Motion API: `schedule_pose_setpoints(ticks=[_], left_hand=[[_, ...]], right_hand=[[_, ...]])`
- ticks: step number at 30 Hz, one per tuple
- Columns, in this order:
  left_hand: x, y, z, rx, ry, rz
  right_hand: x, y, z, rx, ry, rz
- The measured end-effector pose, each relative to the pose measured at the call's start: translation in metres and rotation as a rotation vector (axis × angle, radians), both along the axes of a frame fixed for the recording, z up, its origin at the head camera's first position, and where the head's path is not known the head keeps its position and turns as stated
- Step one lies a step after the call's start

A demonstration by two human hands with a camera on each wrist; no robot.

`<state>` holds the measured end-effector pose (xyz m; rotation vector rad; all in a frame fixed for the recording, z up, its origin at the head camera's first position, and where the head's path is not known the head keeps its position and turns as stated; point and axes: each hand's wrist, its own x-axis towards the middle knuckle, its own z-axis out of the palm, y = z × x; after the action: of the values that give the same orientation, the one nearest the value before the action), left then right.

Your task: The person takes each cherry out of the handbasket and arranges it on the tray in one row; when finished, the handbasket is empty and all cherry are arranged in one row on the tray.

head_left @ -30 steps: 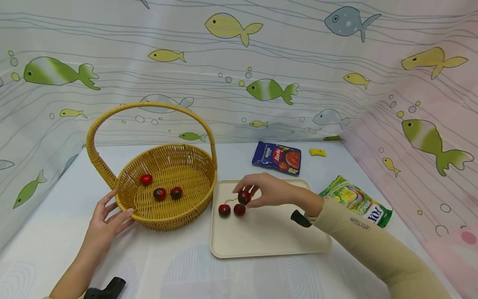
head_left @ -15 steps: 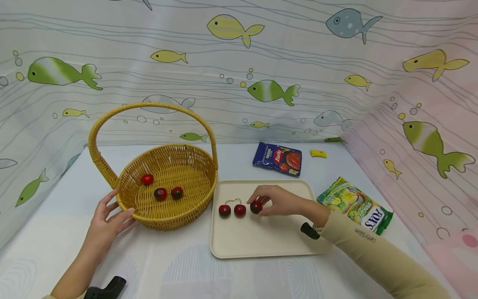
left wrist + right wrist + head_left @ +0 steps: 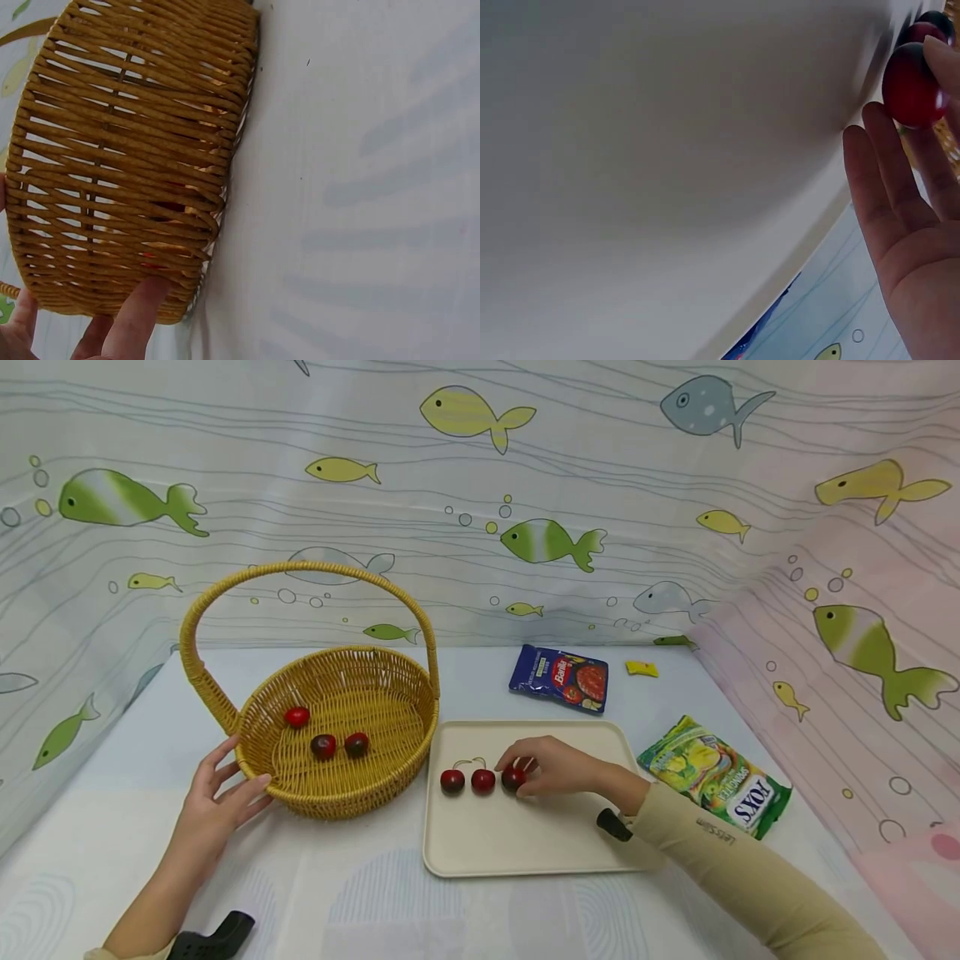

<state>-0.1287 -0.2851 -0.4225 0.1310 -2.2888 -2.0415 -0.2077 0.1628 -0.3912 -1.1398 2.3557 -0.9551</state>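
Fingers point(image 3: 517, 755) of right hand point(image 3: 558, 766) partly hide cherry point(image 3: 513, 778)

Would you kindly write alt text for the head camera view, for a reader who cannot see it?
A person's right hand pinches the rightmost of three cherries lined up on a cream tray, while the left hand rests against a wicker basket holding three more cherries. Snack packets lie beyond, before a fish-patterned backdrop.

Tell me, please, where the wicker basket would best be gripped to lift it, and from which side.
Probably the top of the arched handle, taken from straight above. It stands upright over the basket, high above the cherries inside, so fingers could likely wrap under it freely. The left hand only touches the near rim.
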Motion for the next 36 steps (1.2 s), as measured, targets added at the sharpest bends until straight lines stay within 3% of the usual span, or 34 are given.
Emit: schedule_pose_setpoints(ticks=[7,16,23,36], left_hand=[[-0.004,-0.003,-0.005,-0.031,0.029,-0.009],[0.001,0.010,0.016,-0.028,-0.001,-0.010],[-0.001,0.006,0.009,-0.006,-0.020,-0.004],[0.009,0.014,0.016,0.012,-0.014,0.025]], right_hand=[[0.001,-0.001,0.001,0.005,0.007,-0.022],[-0.002,0.004,0.010,0.020,0.032,-0.021],[-0.006,0.009,0.029,-0.010,0.058,0.000],[-0.017,-0.026,0.053,-0.080,0.067,0.019]])
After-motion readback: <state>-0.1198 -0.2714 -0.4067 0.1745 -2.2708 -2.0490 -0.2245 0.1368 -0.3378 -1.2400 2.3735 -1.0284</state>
